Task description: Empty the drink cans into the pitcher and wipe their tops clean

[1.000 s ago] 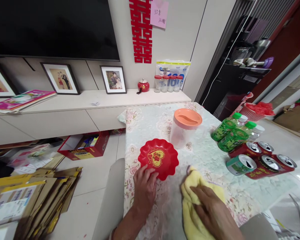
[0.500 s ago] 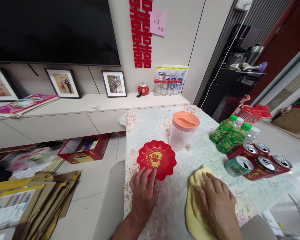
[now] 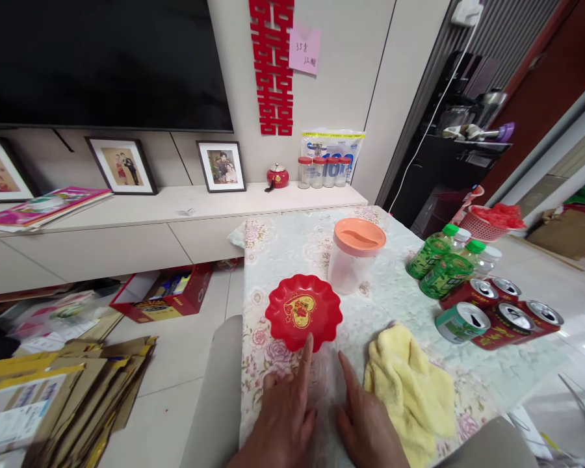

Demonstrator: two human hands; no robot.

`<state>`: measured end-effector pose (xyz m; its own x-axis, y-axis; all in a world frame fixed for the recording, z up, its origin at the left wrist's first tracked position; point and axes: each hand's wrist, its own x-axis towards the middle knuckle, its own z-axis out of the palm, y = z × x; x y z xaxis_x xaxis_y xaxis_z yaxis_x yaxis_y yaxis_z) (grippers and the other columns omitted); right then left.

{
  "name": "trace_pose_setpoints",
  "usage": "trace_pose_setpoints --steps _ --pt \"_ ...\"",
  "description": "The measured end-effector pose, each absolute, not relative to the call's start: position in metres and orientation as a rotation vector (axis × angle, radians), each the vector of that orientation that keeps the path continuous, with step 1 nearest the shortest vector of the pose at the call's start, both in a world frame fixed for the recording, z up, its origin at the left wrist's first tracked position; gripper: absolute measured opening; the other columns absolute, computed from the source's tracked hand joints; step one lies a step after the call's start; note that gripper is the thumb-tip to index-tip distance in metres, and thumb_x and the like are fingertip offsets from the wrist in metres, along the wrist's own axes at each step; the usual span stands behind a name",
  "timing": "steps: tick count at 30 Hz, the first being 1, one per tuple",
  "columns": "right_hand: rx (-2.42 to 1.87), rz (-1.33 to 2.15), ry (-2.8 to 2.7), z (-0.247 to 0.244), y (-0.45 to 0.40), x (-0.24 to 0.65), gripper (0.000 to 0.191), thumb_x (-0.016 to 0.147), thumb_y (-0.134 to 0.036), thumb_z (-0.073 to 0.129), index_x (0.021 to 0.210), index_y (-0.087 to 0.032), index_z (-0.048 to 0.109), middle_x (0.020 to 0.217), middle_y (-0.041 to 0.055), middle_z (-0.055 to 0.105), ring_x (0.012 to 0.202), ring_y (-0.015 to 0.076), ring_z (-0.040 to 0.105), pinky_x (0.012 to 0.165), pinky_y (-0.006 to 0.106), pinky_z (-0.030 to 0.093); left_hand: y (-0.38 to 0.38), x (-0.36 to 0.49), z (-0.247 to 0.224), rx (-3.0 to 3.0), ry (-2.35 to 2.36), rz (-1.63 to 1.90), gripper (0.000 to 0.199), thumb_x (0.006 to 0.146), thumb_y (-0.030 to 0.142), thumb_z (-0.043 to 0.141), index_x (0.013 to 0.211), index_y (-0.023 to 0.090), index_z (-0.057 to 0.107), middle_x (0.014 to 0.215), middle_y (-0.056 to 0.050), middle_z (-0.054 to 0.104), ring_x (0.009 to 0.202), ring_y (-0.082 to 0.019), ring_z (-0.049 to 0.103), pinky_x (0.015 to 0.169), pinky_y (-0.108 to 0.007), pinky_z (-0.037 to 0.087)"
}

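Observation:
A red scalloped plate (image 3: 324, 315) with a gold heart design lies on the flowered tablecloth (image 3: 292, 244). My left hand (image 3: 287, 413) is just in front of it, its index finger stretched to the plate's near rim and the other fingers bent; it holds nothing. To its right, my right hand (image 3: 368, 419) also points forward with its index finger, thumb apart, and holds nothing. Beside that hand lies a crumpled yellow cloth (image 3: 412, 387). Behind the plate, to the right, stands a clear container (image 3: 346, 270) with an orange lid.
Green-labelled bottles (image 3: 448, 276) and several cans (image 3: 511, 318) stand on the table's right side. Beyond the table is a white cabinet (image 3: 168, 201) bearing framed photos (image 3: 223, 168) and red-lidded jars (image 3: 316, 174). Flattened cardboard (image 3: 102, 383) and a red box (image 3: 182, 299) are on the floor at left.
My right hand has let go of the yellow cloth and moved left, towards my left hand. My left hand has drawn back slightly from the plate, leaving its index finger extended.

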<state>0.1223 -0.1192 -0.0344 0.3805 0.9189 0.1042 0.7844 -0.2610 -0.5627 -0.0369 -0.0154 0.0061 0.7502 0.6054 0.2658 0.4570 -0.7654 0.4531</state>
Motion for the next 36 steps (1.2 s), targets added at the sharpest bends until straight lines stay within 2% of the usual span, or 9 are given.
trace_pose_setpoints --steps 2,5,9,11,14,18,24,31,36 --pt "-2.130 0.270 -1.461 -0.012 -0.114 0.125 0.087 0.079 -0.005 0.042 0.165 -0.011 0.028 0.086 0.0078 0.077 0.076 0.0233 0.076 0.071 0.031 0.060 -0.012 -0.038 0.017 2.586 0.812 0.601 0.096 0.091 0.013 0.045 0.165 0.022 -0.016 0.096 -0.003 0.080 0.072 -0.020 0.068 0.075 -0.034 0.047" --pt "-2.164 0.007 -1.381 0.023 -0.110 0.125 0.079 0.093 -0.013 0.036 0.169 -0.019 0.016 0.074 0.0024 0.073 0.057 0.0220 0.071 0.053 0.028 0.056 -0.010 -0.037 0.028 2.603 0.950 0.779 0.076 0.103 0.017 0.033 0.167 0.023 -0.008 0.090 -0.002 0.077 0.073 -0.020 0.068 0.074 -0.035 0.048" --pt "-2.101 -0.403 -1.284 0.038 -0.110 0.114 0.069 0.106 -0.031 0.040 0.168 -0.016 0.014 0.082 0.0062 0.074 0.051 0.0215 0.067 0.053 0.032 0.058 -0.012 -0.031 0.026 2.629 1.032 1.022 0.069 0.107 0.017 0.031 0.167 0.021 -0.003 0.087 -0.003 0.076 0.071 -0.020 0.069 0.071 -0.035 0.048" --pt "-2.054 -0.491 -1.258 0.032 -0.110 0.110 0.069 0.108 -0.034 0.042 0.167 -0.013 0.014 0.077 0.0047 0.072 0.045 0.0191 0.062 0.053 0.031 0.059 -0.014 -0.028 0.023 2.655 1.015 1.155 0.068 0.108 0.017 0.031 0.167 0.021 -0.003 0.090 -0.004 0.078 0.073 -0.020 0.071 0.071 -0.035 0.050" --pt "-2.055 -0.498 -1.225 0.019 -0.107 0.107 0.064 0.109 -0.032 0.040 0.165 -0.011 0.020 0.069 0.0012 0.067 0.043 0.0180 0.059 0.050 0.029 0.056 -0.016 -0.025 0.019 2.665 0.977 1.243 0.066 0.109 0.021 0.030 0.167 0.018 -0.003 0.091 -0.005 0.079 0.072 -0.021 0.073 0.071 -0.036 0.053" --pt "-2.048 -0.484 -1.205 0.011 -0.105 0.107 0.062 0.109 -0.033 0.040 0.165 -0.011 0.023 0.070 0.0013 0.067 0.044 0.0180 0.061 0.047 0.027 0.053 -0.016 -0.024 0.018 2.635 0.983 1.254 0.068 0.109 0.021 0.031 0.167 0.019 -0.004 0.077 0.000 0.076 0.059 -0.019 0.068 0.064 -0.034 0.052" --pt "-2.047 -0.441 -1.219 0.013 -0.107 0.108 0.065 0.109 -0.030 0.040 0.166 -0.011 0.016 0.071 0.0025 0.068 0.047 0.0204 0.064 0.051 0.031 0.056 -0.016 -0.024 0.018 2.616 0.940 1.221 0.070 0.108 0.021 0.032 0.167 0.019 -0.005 0.078 -0.001 0.074 0.063 -0.018 0.069 0.066 -0.033 0.055" --pt "-2.026 -0.416 -1.206 0.010 -0.107 0.106 0.062 0.110 -0.033 0.039 0.165 -0.010 0.022 0.071 0.0039 0.069 0.049 0.0211 0.065 0.052 0.031 0.057 -0.018 -0.020 0.026 2.626 0.985 1.271 0.066 0.110 0.024 0.027 0.166 0.019 -0.008 0.073 0.000 0.074 0.058 -0.018 0.069 0.061 -0.032 0.054" --pt "-2.012 -0.390 -1.196 0.010 -0.106 0.106 0.061 0.109 -0.034 0.039 0.163 -0.009 0.027 0.073 0.0052 0.070 0.051 0.0209 0.067 0.047 0.029 0.054 -0.016 -0.021 0.024 2.632 0.952 1.244 0.066 0.111 0.025 0.027 0.166 0.018 -0.007 0.080 -0.002 0.077 0.063 -0.018 0.072 0.066 -0.034 0.056"
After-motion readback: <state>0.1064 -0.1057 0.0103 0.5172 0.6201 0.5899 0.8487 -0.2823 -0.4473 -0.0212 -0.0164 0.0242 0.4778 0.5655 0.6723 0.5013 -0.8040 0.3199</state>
